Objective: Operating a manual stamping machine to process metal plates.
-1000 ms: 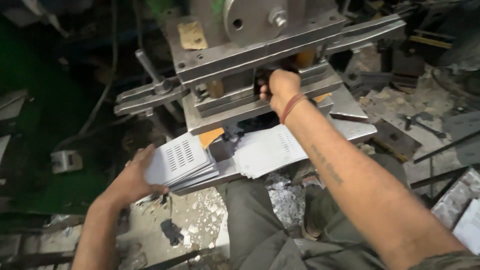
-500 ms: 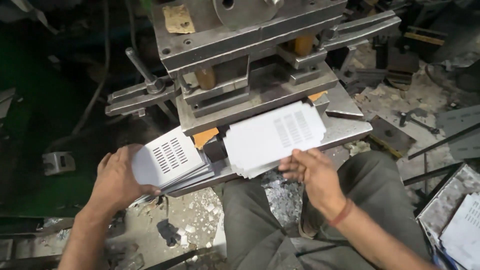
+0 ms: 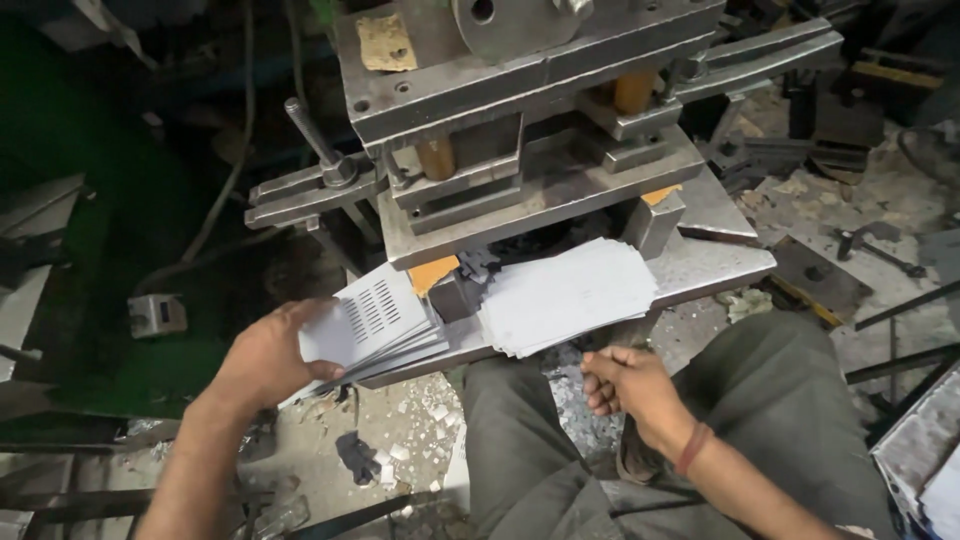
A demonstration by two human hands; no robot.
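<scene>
A person is sitting at a grey steel punch press (image 3: 540,110), seen from above; the left hand (image 3: 265,355) is lying on a stack of slotted white sheets (image 3: 375,322) at the left end of the press table (image 3: 715,265), thumb tucked under the stack's near edge, fingers holding it flat; the right hand (image 3: 625,390) is hanging loosely curled, holding nothing, just below a second stack of plain white sheets (image 3: 570,295) fanning over the table's front edge; an orange block (image 3: 433,272) is showing between the two stacks; a torn tan label (image 3: 385,42) is sticking to the press head, upper left; white punched scraps (image 3: 405,450) are littering the floor beside grey trousers (image 3: 760,420)
</scene>
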